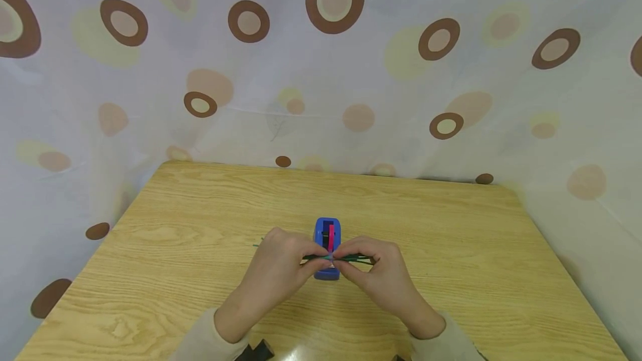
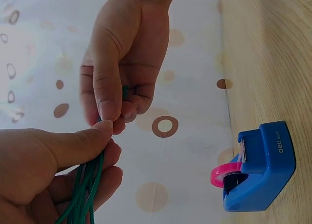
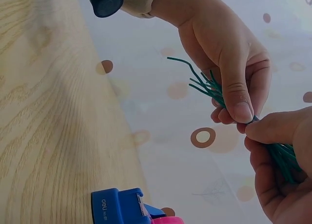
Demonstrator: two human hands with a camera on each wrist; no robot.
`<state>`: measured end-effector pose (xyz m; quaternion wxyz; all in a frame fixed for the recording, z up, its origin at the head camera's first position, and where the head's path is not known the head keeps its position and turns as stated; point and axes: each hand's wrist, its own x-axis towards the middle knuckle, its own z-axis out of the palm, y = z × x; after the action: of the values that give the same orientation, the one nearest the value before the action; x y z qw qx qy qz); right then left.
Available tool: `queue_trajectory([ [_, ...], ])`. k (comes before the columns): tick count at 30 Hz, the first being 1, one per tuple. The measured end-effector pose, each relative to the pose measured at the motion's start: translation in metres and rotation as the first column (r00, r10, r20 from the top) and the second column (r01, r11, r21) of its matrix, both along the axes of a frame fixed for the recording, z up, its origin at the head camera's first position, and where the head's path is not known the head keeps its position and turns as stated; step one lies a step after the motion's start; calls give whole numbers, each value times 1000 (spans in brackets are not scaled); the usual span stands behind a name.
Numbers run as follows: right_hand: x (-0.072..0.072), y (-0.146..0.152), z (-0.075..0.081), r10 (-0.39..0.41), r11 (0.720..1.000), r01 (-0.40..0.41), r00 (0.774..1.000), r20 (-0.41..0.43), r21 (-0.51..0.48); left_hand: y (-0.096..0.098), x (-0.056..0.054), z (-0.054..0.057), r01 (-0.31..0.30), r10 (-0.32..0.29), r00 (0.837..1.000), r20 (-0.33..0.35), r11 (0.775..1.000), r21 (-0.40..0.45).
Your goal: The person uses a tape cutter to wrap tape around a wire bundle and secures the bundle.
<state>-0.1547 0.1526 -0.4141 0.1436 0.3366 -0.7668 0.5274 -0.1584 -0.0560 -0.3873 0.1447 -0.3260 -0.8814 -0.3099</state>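
Both hands meet over the table and pinch a bundle of thin green wires [image 1: 359, 259] between thumbs and fingers. My left hand [image 1: 285, 258] grips it on the left, my right hand [image 1: 379, 265] close beside it on the right, thumb tips nearly touching. In the left wrist view several wire strands [image 2: 84, 192] run down past the near hand's fingers. Loose wire ends [image 3: 207, 87] fan out past the left hand in the right wrist view. Fingers hide the bundle's middle. Behind and below the hands, a blue tape dispenser [image 1: 327, 275] holds a pink tape roll [image 1: 331, 233].
The dispenser stands on a light wood-grain table [image 1: 451, 227]. A pale curtain [image 1: 351, 82] with brown ring patterns hangs along the table's back and sides. Black wrist gear [image 1: 262, 351] shows near the left sleeve.
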Motion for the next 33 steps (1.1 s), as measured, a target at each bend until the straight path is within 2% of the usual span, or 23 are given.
queue_trajectory([
  [5,1,1,3,1,1000,-1,999,40,-4,0,-1,-1,-1,2,997,-80,1000,11],
  [17,0,3,5,53,999,-51,979,195,-17,1,0,-1,-28,28,986,-164,1000,-1],
  [21,-1,4,6,89,996,-80,968,235,-48,2,0,-1,-39,35,986,-165,999,-21],
  [25,-1,5,6,133,990,-117,962,238,-82,3,0,-1,-46,40,987,-154,998,-32],
  [33,-1,6,7,143,988,-124,956,256,-87,3,-1,-1,-13,9,991,-134,999,-29],
])
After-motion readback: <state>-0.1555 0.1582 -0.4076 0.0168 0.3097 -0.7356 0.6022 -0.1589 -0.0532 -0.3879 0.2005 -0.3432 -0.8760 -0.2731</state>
